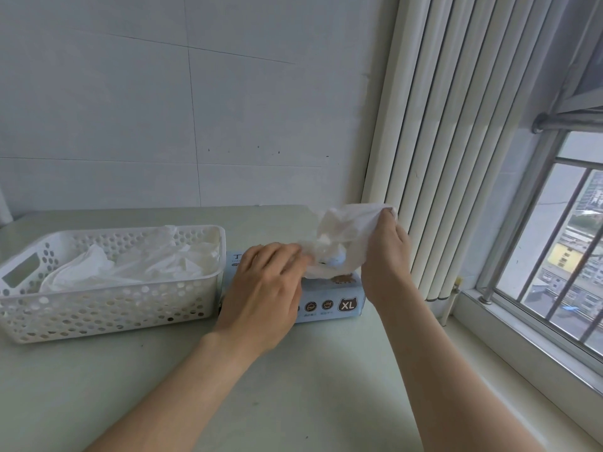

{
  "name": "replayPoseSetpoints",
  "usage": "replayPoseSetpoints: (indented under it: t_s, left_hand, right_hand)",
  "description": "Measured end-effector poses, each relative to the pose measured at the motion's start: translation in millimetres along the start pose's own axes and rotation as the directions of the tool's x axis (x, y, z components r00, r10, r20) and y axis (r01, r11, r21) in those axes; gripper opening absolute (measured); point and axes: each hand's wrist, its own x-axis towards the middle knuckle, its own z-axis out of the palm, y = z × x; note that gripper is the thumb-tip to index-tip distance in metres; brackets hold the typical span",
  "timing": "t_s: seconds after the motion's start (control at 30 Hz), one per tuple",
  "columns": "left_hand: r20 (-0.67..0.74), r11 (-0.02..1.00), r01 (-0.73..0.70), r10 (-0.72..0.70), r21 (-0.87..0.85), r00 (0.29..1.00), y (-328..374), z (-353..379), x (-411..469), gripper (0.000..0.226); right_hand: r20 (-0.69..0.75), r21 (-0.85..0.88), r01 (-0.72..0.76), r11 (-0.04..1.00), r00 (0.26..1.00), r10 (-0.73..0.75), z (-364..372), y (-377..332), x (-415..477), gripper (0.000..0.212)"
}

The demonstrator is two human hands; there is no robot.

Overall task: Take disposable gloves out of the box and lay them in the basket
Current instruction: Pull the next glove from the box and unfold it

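Observation:
A light blue glove box [329, 300] marked XL lies on the table, just right of a white perforated basket [107, 308]. Several thin translucent gloves [137, 262] lie crumpled inside the basket. A white translucent glove [346, 238] rises out of the box top. My right hand [385, 252] pinches its upper right corner, lifted above the box. My left hand [267, 285] lies over the left part of the box, its fingertips holding the glove's lower left edge. The box opening is hidden by the glove and my hands.
The pale green table [293, 386] meets a grey wall at the back. White vertical blinds [440, 158] hang right of the box. A window sill [522, 347] and barred window [561, 256] run along the right side.

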Motion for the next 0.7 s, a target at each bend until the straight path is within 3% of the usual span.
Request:
replayPoseSetpoints:
  t_s: [0.1,0.27,0.43,0.53,0.7]
  left_hand:
    - [0.091,0.998,0.045,-0.048,0.042,0.995,0.5,3.7,-2.0,0.039]
    - [0.142,0.991,0.072,-0.087,0.109,0.986,2.0,5.8,-4.4,0.049]
    - [-0.081,0.994,0.094,-0.098,-0.054,0.992,3.0,-7.5,3.5,0.033]
    - [-0.262,0.965,0.163,-0.216,-0.208,0.941,5.2,-21.4,11.3,0.027]
    - [-0.409,0.858,0.128,-0.362,-0.497,0.838,-1.3,-51.2,37.3,0.023]
  right_hand:
    - [0.039,0.229,-0.052,0.972,0.998,0.044,-1.7,-7.1,-2.8,0.034]
    - [0.214,0.209,0.074,0.975,0.97,-0.12,1.5,-9.0,-11.7,0.039]
    - [0.255,0.236,0.125,0.964,0.949,-0.185,9.9,-9.6,-19.0,0.034]
    - [0.279,0.267,0.127,0.955,0.939,-0.203,20.3,-10.6,-24.3,0.041]
    - [0.294,0.021,0.306,0.952,0.908,-0.298,49.1,-13.7,-33.7,0.028]
